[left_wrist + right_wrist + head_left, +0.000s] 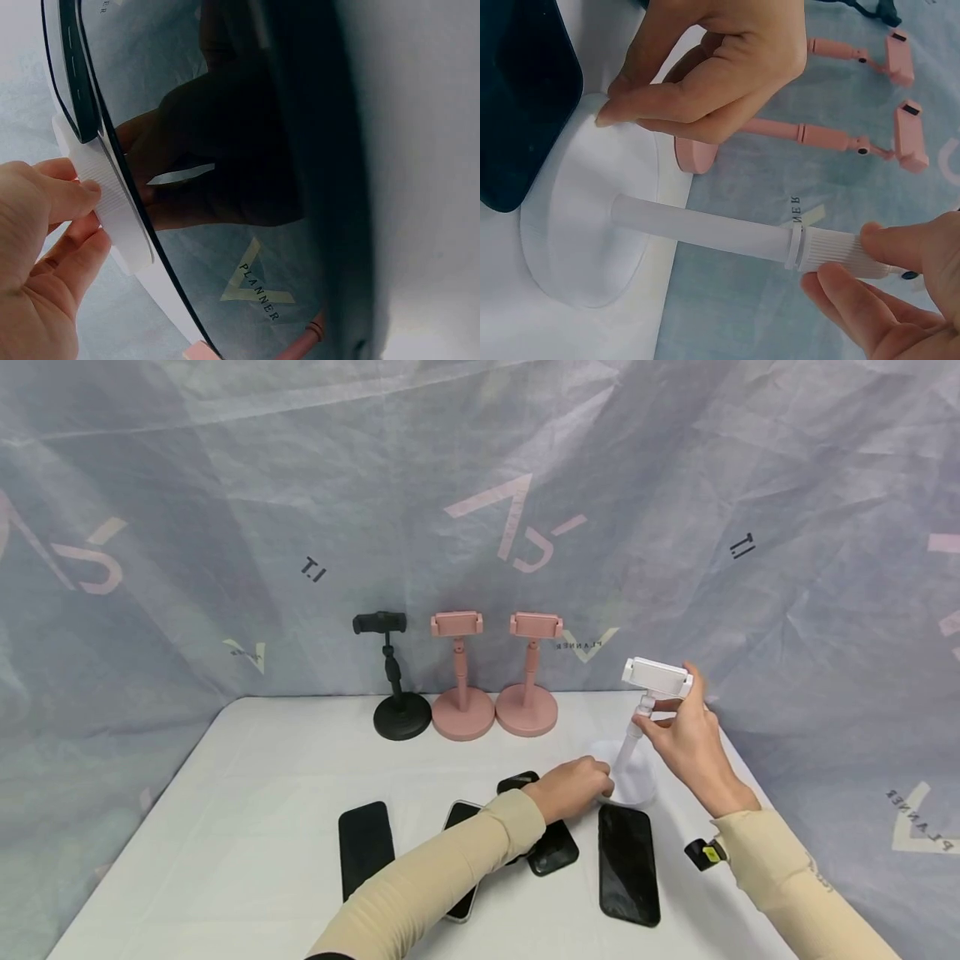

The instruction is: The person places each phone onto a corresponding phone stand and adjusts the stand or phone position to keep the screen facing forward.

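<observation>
A white phone stand [657,678] is between both hands at the table's right side, its stem slanting up to the right in the head view. My right hand [686,739] pinches the ribbed collar [832,251] on its stem between thumb and fingers. Low down, my left hand [573,785] reaches across and pinches the rim of the round base [585,225]. A dark phone [628,864] lies just in front of that base. In the left wrist view, a glossy dark screen [247,262] fills much of the picture, beside fingers at a ribbed white piece [112,202].
A black phone stand [402,716] and two pink ones, left [462,714] and right [527,710], stand along the back edge. More phones lie in front: one at left [366,843], others partly under the left arm [450,868]. A cloth backdrop [450,485] hangs behind the white table [247,827].
</observation>
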`<state>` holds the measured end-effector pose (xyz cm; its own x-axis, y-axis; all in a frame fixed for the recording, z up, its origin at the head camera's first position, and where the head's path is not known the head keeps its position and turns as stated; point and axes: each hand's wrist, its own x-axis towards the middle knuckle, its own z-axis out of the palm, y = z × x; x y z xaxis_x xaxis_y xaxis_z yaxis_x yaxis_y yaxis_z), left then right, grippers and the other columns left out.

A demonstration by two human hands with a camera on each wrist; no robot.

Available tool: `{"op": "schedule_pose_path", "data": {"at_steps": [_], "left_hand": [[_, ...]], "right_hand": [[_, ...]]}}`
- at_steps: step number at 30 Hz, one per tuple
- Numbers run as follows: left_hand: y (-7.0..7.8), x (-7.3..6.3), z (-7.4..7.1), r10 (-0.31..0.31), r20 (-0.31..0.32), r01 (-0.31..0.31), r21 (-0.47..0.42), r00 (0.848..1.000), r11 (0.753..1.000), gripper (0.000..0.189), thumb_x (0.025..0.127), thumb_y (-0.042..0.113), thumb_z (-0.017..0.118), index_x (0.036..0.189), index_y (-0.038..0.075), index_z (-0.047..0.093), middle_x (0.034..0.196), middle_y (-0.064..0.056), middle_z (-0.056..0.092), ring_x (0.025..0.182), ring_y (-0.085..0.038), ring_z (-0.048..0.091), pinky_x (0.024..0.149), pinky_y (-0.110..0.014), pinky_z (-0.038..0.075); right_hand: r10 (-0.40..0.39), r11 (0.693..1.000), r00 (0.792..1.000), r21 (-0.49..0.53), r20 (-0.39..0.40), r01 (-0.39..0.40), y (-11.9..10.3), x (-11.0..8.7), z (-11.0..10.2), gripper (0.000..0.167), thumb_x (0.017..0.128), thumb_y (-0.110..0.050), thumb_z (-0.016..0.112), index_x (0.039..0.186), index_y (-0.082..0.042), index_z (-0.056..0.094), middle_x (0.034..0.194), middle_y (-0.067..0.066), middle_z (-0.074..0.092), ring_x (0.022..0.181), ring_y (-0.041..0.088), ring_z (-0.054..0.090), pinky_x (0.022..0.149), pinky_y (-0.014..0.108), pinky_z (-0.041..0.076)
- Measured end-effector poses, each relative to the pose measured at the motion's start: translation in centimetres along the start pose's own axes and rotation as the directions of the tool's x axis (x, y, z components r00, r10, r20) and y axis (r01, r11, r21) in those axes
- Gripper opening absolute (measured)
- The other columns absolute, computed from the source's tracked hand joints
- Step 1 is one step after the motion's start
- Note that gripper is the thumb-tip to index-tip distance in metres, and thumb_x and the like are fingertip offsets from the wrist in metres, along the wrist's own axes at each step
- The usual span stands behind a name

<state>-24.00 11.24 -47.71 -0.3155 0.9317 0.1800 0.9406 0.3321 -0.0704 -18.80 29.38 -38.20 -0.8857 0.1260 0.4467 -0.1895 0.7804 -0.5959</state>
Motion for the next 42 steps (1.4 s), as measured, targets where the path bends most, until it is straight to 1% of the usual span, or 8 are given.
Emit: {"op": "schedule_pose_path", "data": {"at_steps": [8, 15, 19, 23, 28, 33, 36, 42], "left_hand": [[0.3, -0.1, -0.4, -0.006, -0.002, 0.006, 0.026, 1.0, 1.0, 0.017, 0.098, 0.008, 0.069, 0.101, 0.019, 0.082, 0.094, 0.003, 0.071, 0.088, -0.01, 0.069, 0.079, -0.015, 0.053], [3.8, -1.1, -1.2, -0.087, 0.025, 0.08, 0.205, 0.996, 0.975, 0.032, 0.104, 0.045, 0.059, 0.095, 0.021, 0.078, 0.092, 0.003, 0.068, 0.077, -0.011, 0.066, 0.063, -0.021, 0.056], [5.7, -1.9, -1.9, -0.159, 0.064, 0.147, 0.163, 0.985, 0.976, 0.046, 0.102, 0.06, 0.051, 0.103, 0.021, 0.076, 0.093, 0.002, 0.07, 0.08, -0.012, 0.068, 0.065, -0.023, 0.057], [7.2, -2.7, -2.6, -0.209, 0.11, 0.197, 0.109, 0.972, 0.974, 0.054, 0.097, 0.07, 0.053, 0.114, 0.022, 0.071, 0.097, 0.002, 0.071, 0.086, -0.011, 0.068, 0.066, -0.024, 0.057], [8.8, -3.8, -2.9, -0.235, 0.164, 0.221, 0.102, 0.958, 0.97, 0.069, 0.089, 0.083, 0.049, 0.127, 0.027, 0.066, 0.112, 0.002, 0.07, 0.095, -0.013, 0.066, 0.083, -0.031, 0.055], [9.8, -5.0, -2.7, -0.27, 0.215, 0.263, 0.06, 0.939, 0.963, 0.082, 0.083, 0.087, 0.051, 0.139, 0.028, 0.061, 0.137, -0.001, 0.064, 0.117, -0.018, 0.064, 0.1, -0.044, 0.051], [10.3, -5.4, -2.4, -0.296, 0.246, 0.303, 0.011, 0.923, 0.953, 0.085, 0.082, 0.085, 0.055, 0.143, 0.026, 0.058, 0.151, -0.004, 0.054, 0.131, -0.022, 0.056, 0.102, -0.045, 0.052], [10.9, -5.6, -1.8, -0.341, 0.279, 0.37, -0.058, 0.898, 0.927, 0.089, 0.081, 0.079, 0.065, 0.15, 0.025, 0.051, 0.159, -0.009, 0.044, 0.141, -0.025, 0.048, 0.108, -0.045, 0.049]], "right_hand": [[0.005, 1.0, 1.0, 0.023, 0.015, -0.005, 0.4, -0.1, 0.0, 0.102, 0.091, -0.005, 0.077, 0.161, -0.002, 0.004, 0.112, 0.034, 0.069, 0.09, 0.044, 0.075, 0.068, 0.041, 0.061], [0.009, 0.999, 0.997, 0.038, 0.079, -0.012, 1.4, -1.6, 0.5, 0.075, 0.097, -0.005, 0.07, 0.152, 0.004, 0.02, 0.109, 0.035, 0.07, 0.087, 0.045, 0.075, 0.064, 0.043, 0.061], [0.011, 1.0, 0.993, -0.004, 0.12, -0.011, 2.2, -3.1, 1.2, 0.077, 0.098, -0.006, 0.068, 0.157, 0.006, 0.019, 0.112, 0.033, 0.07, 0.088, 0.042, 0.075, 0.064, 0.043, 0.061], [0.03, 0.998, 0.986, -0.053, 0.165, -0.021, 3.1, -4.7, 1.9, 0.063, 0.096, -0.005, 0.071, 0.149, 0.007, 0.038, 0.112, 0.032, 0.071, 0.092, 0.043, 0.075, 0.069, 0.048, 0.062], [0.076, 0.992, 0.971, -0.118, 0.226, -0.05, 4.0, -6.9, 2.4, 0.034, 0.093, -0.008, 0.073, 0.123, 0.007, 0.063, 0.113, 0.03, 0.071, 0.098, 0.044, 0.073, 0.077, 0.053, 0.06], [0.112, 0.984, 0.966, -0.16, 0.232, -0.076, 4.7, -8.4, 2.6, 0.024, 0.092, -0.01, 0.075, 0.11, 0.005, 0.07, 0.096, 0.018, 0.073, 0.088, 0.035, 0.071, 0.073, 0.049, 0.058], [0.205, 0.97, 0.941, -0.182, 0.271, -0.159, 5.0, -8.9, 2.6, 0.028, 0.095, -0.014, 0.071, 0.112, 0.009, 0.066, 0.09, 0.016, 0.072, 0.082, 0.031, 0.07, 0.068, 0.044, 0.057], [0.368, 0.925, 0.851, -0.238, 0.375, -0.295, 5.6, -9.3, 2.8, 0.041, 0.101, -0.026, 0.063, 0.112, 0.014, 0.063, 0.093, 0.023, 0.071, 0.08, 0.028, 0.068, 0.067, 0.043, 0.056]]}}
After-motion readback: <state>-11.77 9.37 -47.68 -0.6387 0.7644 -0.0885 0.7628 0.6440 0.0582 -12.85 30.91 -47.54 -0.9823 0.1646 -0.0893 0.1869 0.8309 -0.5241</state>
